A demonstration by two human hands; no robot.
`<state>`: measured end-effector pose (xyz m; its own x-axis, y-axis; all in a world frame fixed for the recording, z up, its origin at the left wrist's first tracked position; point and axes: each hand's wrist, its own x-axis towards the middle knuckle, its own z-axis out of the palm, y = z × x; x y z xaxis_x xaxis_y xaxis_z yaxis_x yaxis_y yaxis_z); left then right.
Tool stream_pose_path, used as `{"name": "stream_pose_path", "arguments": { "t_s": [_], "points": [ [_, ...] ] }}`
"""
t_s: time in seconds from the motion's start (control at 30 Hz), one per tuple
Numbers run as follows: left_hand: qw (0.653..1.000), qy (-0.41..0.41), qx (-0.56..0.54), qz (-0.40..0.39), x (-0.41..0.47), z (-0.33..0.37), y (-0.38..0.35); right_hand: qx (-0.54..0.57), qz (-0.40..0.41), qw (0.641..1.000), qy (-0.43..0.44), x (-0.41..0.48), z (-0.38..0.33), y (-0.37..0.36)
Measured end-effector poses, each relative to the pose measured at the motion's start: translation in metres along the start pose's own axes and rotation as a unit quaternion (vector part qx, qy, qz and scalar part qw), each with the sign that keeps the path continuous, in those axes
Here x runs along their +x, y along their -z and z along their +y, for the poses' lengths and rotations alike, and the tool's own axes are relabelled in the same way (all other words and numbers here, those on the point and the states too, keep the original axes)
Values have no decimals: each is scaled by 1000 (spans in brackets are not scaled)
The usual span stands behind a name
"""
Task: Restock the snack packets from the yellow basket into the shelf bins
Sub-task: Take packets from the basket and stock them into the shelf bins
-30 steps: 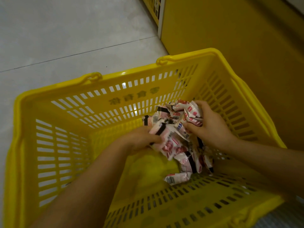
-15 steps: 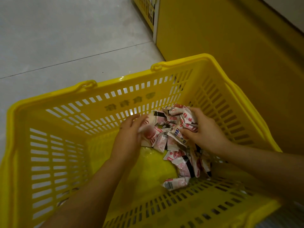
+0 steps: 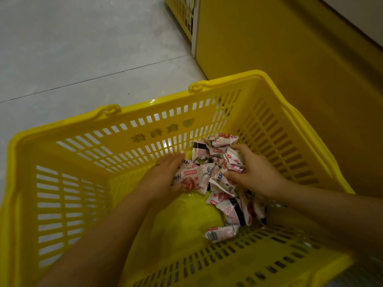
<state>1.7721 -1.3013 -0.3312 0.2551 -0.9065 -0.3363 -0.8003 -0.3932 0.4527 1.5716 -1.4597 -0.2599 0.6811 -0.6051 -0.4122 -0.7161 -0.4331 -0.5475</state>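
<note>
Centre of frame: right hand [image 3: 255, 175] curled over the heap of snack packets [image 3: 215, 160], thumb and fingers clamped on several wrappers. Left hand [image 3: 163, 177] straight-fingered, pressed against the heap's left side, cupping rather than gripping. Heap bunched between both palms, toward the far right corner of the yellow basket [image 3: 62, 131]. Below the grip, toward lower right: further packets loose on the basket bottom, one stray packet [image 3: 220, 233] apart from the rest beside the lower wall. Judged as the gathering stage only: no packet lifted clear of the rim, none seen in a shelf bin, the whole load left to transfer. Upper right: yellow panel [image 3: 290, 79]; bins themselves not visible.
</note>
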Motion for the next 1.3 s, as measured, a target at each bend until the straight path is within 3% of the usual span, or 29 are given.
{"name": "stream_pose_path", "arguments": {
  "t_s": [0.07,0.17,0.33,0.53,0.63,0.73,0.83,1.07,1.3],
  "points": [
    [992,-30,115,-29,6,1,6,23,-21,999,9,1,0,-2],
    [978,-47,193,-58,9,2,11,36,-46,998,19,5,-2,-5],
    [960,-103,257,-46,8,8,9,-23,-86,995,43,11,-9,-14],
    [945,-81,311,-62,6,11,6,-92,-52,988,116,9,-5,-18],
    [958,-67,274,-57,1,10,3,-45,6,990,133,7,-1,-16],
    [978,-41,201,-23,-8,11,-5,-103,6,988,111,6,8,-11],
    [988,-22,150,3,-16,14,-14,-253,-19,957,138,5,17,-7],
    [993,-3,119,8,-19,22,-29,-460,-62,847,257,9,18,-4],
    [995,-1,101,13,-18,23,-29,-492,-98,830,243,11,10,-2]
  ]
}}
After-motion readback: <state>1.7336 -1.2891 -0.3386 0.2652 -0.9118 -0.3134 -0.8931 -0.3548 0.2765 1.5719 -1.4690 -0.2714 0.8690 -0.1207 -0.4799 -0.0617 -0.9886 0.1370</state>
